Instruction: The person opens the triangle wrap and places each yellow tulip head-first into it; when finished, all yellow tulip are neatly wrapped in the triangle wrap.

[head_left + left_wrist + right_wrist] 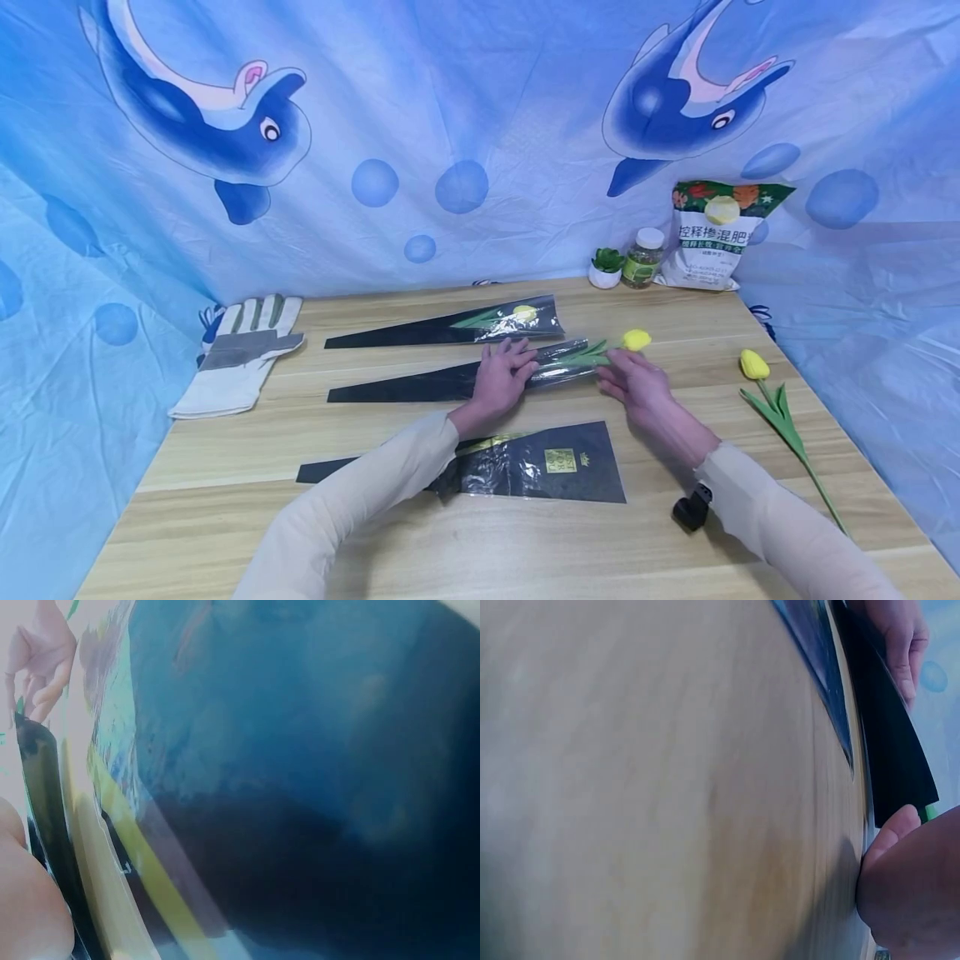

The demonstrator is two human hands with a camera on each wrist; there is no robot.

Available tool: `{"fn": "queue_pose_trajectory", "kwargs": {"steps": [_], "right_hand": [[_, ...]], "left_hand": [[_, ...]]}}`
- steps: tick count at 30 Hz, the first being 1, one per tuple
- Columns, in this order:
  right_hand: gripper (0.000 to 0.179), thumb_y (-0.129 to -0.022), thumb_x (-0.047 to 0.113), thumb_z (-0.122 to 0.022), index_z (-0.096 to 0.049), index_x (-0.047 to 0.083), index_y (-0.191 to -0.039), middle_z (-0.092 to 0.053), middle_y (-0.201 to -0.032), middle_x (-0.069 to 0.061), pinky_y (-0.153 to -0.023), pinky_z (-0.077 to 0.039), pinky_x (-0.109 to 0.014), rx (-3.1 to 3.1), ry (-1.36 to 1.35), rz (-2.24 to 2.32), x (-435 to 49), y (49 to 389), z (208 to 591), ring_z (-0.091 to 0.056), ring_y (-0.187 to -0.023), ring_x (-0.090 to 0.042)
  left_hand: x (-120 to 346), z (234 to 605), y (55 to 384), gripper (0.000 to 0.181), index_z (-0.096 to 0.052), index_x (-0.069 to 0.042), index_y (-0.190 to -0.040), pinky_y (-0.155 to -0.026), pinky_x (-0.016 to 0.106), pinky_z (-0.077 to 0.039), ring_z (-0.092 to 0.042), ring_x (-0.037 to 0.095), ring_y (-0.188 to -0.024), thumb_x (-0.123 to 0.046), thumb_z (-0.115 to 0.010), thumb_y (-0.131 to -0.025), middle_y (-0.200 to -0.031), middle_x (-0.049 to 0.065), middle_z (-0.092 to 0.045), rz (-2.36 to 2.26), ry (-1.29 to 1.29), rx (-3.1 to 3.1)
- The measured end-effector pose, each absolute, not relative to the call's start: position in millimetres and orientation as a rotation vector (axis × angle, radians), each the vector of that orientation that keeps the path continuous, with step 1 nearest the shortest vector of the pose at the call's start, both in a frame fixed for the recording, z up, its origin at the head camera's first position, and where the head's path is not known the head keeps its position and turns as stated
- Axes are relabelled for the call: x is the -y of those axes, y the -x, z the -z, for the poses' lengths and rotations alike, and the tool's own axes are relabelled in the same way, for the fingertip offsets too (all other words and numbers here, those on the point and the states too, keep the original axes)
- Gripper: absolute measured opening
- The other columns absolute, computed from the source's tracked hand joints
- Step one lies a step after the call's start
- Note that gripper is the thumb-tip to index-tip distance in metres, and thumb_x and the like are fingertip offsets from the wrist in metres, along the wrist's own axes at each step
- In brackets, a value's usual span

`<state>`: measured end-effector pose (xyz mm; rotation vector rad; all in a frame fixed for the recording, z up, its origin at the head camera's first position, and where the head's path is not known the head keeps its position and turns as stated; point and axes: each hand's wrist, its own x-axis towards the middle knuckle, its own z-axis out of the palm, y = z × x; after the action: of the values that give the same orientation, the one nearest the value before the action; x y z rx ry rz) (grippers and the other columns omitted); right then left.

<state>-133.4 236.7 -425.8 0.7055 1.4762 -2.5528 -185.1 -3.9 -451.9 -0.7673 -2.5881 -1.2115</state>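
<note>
My left hand [504,380] lies on the middle flower sleeve [420,384], a long tapered black wrapper with a clear front, its fingers fairly straight across the film. At the sleeve's wide right end, my right hand [637,385] pinches a yellow tulip [636,339] by the stem. The tulip's green leaves reach into the sleeve mouth, while its bloom sticks out beyond the fingers. In the right wrist view, the right thumb [900,825] sits right at the dark sleeve's [889,742] open edge, with a bit of green beside it.
Behind lies another sleeve [405,332] with a tulip inside; a flat sleeve [517,475] with gold print lies in front. A loose tulip [787,433] is at right, work gloves [240,354] at left. A potted plant [606,267], jar [643,260] and fertilizer bag [705,250] stand at back.
</note>
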Motion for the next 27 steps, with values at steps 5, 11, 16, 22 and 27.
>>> {"fn": "queue_pose_trajectory", "kwargs": {"steps": [5,11,16,22,27], "right_hand": [[0.036,-0.097,0.016,-0.068,-0.055,0.010,-0.130,-0.074,-0.095,-0.003,-0.086,-0.056,-0.030,-1.486,-0.768,2.567,-233,135,426,-0.070,-0.087,-0.014],[0.042,-0.096,0.014,-0.069,-0.053,0.009,-0.135,-0.074,-0.094,-0.002,-0.079,-0.057,-0.026,-1.476,-0.819,2.574,-227,135,423,-0.070,-0.082,-0.012],[0.035,-0.094,0.014,-0.071,-0.057,0.009,-0.127,-0.072,-0.091,0.000,-0.076,-0.057,-0.024,-1.519,-0.843,2.572,-222,139,426,-0.067,-0.079,-0.012],[0.037,-0.093,0.014,-0.073,-0.057,0.013,-0.127,-0.069,-0.101,0.000,-0.080,-0.056,-0.025,-1.546,-0.844,2.546,-221,142,427,-0.064,-0.085,-0.013],[0.041,-0.096,0.013,-0.069,-0.054,0.009,-0.133,-0.067,-0.110,-0.002,-0.085,-0.055,-0.026,-1.567,-0.760,2.501,-225,140,427,-0.064,-0.091,-0.013]], "left_hand": [[2,452,184,0.029,-0.072,-0.004,-0.119,-0.114,0.066,-0.014,-0.042,0.043,-0.136,-0.018,-0.070,-0.094,-0.137,0.014,-0.058,1.205,0.759,2.586],[-1,452,184,0.029,-0.072,-0.004,-0.120,-0.115,0.066,-0.012,-0.041,0.043,-0.136,-0.018,-0.070,-0.094,-0.137,0.014,-0.058,1.208,0.760,2.586],[-4,450,184,0.028,-0.072,-0.004,-0.119,-0.114,0.066,-0.012,-0.041,0.044,-0.136,-0.017,-0.070,-0.094,-0.137,0.015,-0.058,1.197,0.762,2.588],[-6,449,184,0.027,-0.073,-0.005,-0.119,-0.114,0.067,-0.014,-0.043,0.044,-0.135,-0.016,-0.070,-0.094,-0.137,0.014,-0.058,1.183,0.765,2.586],[-6,450,185,0.028,-0.072,-0.004,-0.119,-0.114,0.067,-0.013,-0.042,0.044,-0.136,-0.016,-0.069,-0.095,-0.138,0.014,-0.057,1.184,0.780,2.596]]}}
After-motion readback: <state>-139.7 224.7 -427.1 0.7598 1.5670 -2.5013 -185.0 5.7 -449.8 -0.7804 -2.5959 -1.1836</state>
